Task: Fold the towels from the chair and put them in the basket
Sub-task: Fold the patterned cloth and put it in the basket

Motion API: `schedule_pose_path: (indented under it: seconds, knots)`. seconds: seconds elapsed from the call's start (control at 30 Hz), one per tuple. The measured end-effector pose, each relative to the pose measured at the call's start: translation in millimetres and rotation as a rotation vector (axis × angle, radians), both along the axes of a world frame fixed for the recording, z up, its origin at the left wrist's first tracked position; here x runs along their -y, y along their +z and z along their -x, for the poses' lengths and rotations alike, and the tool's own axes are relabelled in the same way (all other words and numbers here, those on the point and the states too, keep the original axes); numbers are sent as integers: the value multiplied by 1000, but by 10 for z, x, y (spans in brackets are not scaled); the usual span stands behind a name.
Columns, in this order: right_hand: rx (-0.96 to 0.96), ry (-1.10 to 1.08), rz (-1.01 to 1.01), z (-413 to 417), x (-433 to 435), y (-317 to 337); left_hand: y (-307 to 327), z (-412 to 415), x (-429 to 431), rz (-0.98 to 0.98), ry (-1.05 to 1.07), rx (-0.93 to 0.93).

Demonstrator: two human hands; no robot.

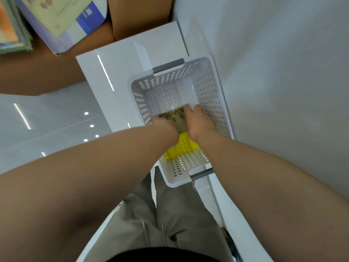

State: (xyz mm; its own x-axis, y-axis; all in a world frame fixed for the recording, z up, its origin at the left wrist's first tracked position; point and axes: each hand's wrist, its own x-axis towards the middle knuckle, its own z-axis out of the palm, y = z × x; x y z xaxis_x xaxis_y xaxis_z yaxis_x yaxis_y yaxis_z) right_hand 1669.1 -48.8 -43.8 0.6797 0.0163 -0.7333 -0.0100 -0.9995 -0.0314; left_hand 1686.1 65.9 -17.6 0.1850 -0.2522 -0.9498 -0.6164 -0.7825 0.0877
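A white perforated basket point(211, 95) with grey handles stands on the floor against the wall. Both my hands reach down into it. Between them lies an olive-green patterned towel point(174, 115) on top of a yellow towel point(182, 147). My left hand point(163, 124) is on the green towel's left side, its fingers hidden below the wrist. My right hand point(200, 120) lies on the towel's right side with fingers spread flat against it. The chair is out of view.
A white wall point(273, 72) runs along the basket's right side. Brown cardboard boxes point(136, 16) with books and a printed carton point(62, 21) stand at the top left. Glossy white floor tiles point(56, 120) spread to the left. My legs in khaki trousers point(170, 220) stand just before the basket.
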Motion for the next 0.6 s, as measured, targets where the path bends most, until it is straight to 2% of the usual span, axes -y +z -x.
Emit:
schedule_pose_path:
  seconds: [0.07,0.13,0.2,0.3,0.4,0.5,0.6]
  knots:
    - [-38,-15,-31,34,13,290,397,-11,-37,2,-38,-44]
    - [-85,-91,-48,108,0,617,807,31,-106,60,-65,-10]
    - [-73,-251,-94,220,-31,928,1154,103,-213,118,-61,48]
    - [-49,-497,-145,406,-90,1382,1544,212,-429,219,60,102]
    - [-27,-649,-198,605,-158,1757,1822,307,-642,328,149,195]
    - [2,-794,-248,826,-205,1967,1965,389,-761,408,191,204]
    - [71,-1063,-351,1120,-236,2080,2072,463,-808,520,215,201]
